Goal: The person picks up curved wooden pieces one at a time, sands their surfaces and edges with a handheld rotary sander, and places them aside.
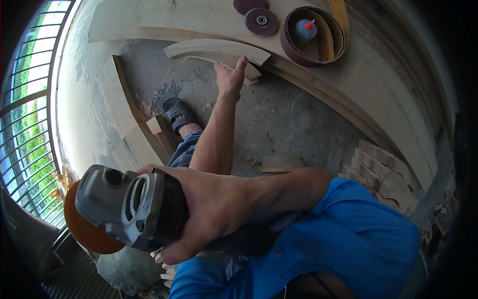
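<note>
My right hand [211, 204] wraps round the dark body of an angle grinder [99, 192], held close in front of my blue-sleeved torso. The tool has a grey metal head, and an orange-brown disc [92, 231] shows at its left side. Beyond it, my left arm stretches forward under the right one. My left hand [231, 82] grips the near edge of a pale curved wooden piece [214, 47], with its thumb on the right; some of its fingers are hidden. A second pale piece [253, 73] shows just below that wood.
On the large wooden board [199, 17] lie a sanding disc [261, 21] and a coiled abrasive belt [294, 56] around a red-tipped bottle [306, 31]. Cut wooden blocks [378, 172] are stacked at right. A sandalled foot [180, 115] rests on the concrete floor [279, 119]. Window bars [30, 132] stand at left.
</note>
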Available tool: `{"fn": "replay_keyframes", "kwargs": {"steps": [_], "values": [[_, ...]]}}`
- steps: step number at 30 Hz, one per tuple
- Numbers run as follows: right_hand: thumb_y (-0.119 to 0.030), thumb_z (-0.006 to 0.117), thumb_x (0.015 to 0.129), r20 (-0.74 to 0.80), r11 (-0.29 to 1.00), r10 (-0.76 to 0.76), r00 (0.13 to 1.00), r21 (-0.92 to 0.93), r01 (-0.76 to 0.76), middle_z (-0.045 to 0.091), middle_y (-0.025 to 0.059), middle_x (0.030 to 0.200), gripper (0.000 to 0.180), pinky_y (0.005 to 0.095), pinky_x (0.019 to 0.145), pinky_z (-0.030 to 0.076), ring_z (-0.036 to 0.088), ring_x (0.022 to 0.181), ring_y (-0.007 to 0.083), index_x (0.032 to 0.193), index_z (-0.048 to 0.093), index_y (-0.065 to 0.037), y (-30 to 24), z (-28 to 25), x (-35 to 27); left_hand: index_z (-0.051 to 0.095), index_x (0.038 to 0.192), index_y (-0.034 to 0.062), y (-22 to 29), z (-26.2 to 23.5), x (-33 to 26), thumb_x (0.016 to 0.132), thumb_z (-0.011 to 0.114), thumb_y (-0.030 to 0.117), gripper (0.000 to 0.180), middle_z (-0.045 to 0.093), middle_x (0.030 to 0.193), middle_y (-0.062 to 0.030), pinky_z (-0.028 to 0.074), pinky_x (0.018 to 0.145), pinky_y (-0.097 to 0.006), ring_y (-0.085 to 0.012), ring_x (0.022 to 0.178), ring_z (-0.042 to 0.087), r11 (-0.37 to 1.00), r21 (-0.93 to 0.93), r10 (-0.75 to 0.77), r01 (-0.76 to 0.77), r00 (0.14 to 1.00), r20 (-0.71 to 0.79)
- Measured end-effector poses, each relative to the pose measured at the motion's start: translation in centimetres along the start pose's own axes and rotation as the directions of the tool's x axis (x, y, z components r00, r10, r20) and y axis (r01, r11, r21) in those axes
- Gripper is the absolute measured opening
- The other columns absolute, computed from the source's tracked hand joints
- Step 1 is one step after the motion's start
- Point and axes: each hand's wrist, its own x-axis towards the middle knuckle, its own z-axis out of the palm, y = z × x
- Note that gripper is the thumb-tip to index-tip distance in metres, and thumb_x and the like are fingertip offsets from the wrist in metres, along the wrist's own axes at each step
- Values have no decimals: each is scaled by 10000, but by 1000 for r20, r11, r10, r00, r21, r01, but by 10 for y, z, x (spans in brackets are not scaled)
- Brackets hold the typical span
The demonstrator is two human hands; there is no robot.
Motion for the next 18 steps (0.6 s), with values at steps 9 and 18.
{"fn": "replay_keyframes", "kwargs": {"steps": [9, 18], "values": [[-171, 911, 740, -192, 994, -58, 980, -105, 39, 623, 80, 1151, 822, 339, 978, 488, 611, 1056, 168, 1378, 423, 2, -10, -24, -6, 260, 1502, 10, 52, -22, 60, 844, 861, 406, 975, 497, 1446, -210, 503, 1007, -612, -389, 1288, 558, 964, -171, -215, 203, 975, -56], [-200, 920, 736, -265, 984, -180, 947, -56, 171, 640, 68, 1084, 831, 335, 961, 485, 613, 1015, 157, 1372, 423, -5, -26, -25, 6, 82, 1500, -106, 30, -12, 108, 733, 924, 485, 1284, 519, 1403, -270, 560, 888, -600, -411, 1222, 606, 915, 86, -352, 393, 885, -303]]}}
